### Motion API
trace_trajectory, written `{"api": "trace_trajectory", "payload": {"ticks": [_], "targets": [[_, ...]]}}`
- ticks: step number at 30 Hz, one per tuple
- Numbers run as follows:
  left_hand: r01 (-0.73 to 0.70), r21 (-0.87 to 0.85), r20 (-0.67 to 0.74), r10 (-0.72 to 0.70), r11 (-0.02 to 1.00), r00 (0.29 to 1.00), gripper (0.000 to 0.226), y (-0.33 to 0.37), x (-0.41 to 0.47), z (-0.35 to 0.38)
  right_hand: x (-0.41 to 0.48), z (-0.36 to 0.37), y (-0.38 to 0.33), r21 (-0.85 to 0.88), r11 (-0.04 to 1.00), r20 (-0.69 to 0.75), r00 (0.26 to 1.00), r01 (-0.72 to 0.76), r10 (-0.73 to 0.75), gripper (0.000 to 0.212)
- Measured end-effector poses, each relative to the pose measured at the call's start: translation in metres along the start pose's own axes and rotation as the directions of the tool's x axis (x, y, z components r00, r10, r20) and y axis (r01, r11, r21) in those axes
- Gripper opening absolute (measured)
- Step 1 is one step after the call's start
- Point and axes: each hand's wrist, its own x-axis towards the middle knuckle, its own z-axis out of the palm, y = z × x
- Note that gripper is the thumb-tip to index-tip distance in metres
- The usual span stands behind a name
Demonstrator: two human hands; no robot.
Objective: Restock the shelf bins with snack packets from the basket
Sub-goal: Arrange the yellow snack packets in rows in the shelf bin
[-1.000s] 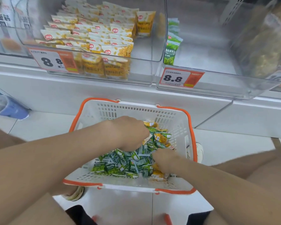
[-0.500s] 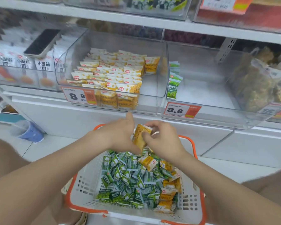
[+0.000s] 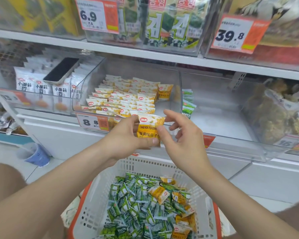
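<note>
Yellow crab-roe snack packet [image 3: 149,128] held upright, label towards us, just before the clear plastic bin [image 3: 177,99] of matching packets; we judge this is to align it with that row. Our left hand [image 3: 126,138] grips its lower half in curled fingers, above the white orange-rimmed basket [image 3: 145,165]. Right hand [image 3: 181,140] loosely spread, thumb touching its edge.

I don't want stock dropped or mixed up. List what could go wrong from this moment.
1. The left hand holds the yellow packet by its edges, and the right hand only touches it. It might slip into the basket.
2. The yellow bin adjoins the green bin, and both colours lie mixed in the basket, so misplacing is possible.
3. A phone resting on the white packets could get knocked.
</note>
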Motion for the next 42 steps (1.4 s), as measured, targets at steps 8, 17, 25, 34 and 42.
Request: {"api": "trace_trajectory", "payload": {"ticks": [8, 17, 25, 34, 42], "targets": [[-0.16, 0.19, -0.002, 0.163, 0.969, 0.987, 0.065, 0.018, 0.012, -0.011, 0.01, -0.004, -0.005, 0.241, 0.97, 0.114, 0.993, -0.046, 0.019, 0.051], [-0.24, 0.766, -0.107, 0.486, 0.597, 0.867, 0.06, 0.027, 0.043, -0.029, 0.067, -0.006, -0.01, -0.257, 0.959, -0.073, 0.987, 0.121, -0.144, 0.017], [-0.169, 0.977, 0.124, 0.304, 0.127, 0.945, 0.063, 0.013, 0.072, -0.05, 0.176, 0.042, -0.004, -0.866, 0.417, 0.315, 0.949, 0.276, 0.025, 0.015], [-0.253, 0.942, 0.23, 0.124, 0.22, 0.965, 0.056, 0.002, 0.088, -0.051, 0.234, 0.082, 0.034, -0.954, 0.243, 0.238, 0.939, 0.178, 0.249, 0.043], [-0.249, 0.94, 0.223, 0.132, 0.231, 0.966, 0.054, -0.003, 0.09, -0.051, 0.251, 0.1, 0.045, -0.941, 0.336, 0.132, 0.958, 0.039, 0.256, 0.047]]}}
